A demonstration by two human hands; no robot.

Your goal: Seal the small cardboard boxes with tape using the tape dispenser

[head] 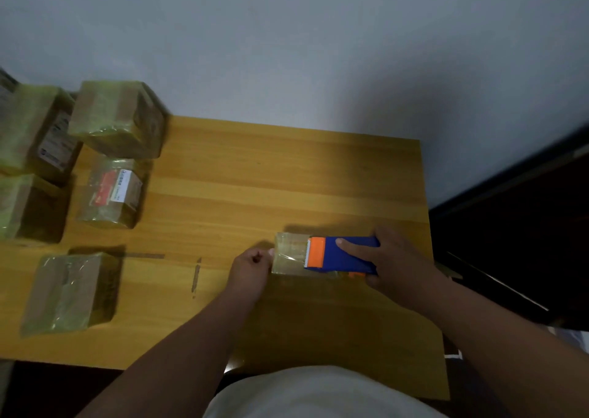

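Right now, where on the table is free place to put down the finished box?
Bare wood lies on the table between the taped boxes at left and its right edge, beyond the tape dispenser. The left side is crowded with boxes.

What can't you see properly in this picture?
- Box being taped: head view, mostly hidden under the dispenser and right hand.
- Tape roll: hidden inside the dispenser.
- Left hand fingertips: curled at the box edge, pinch unclear.
- Label on a left box: blurred, unreadable.
- Far-left boxes: cut off by the frame edge.
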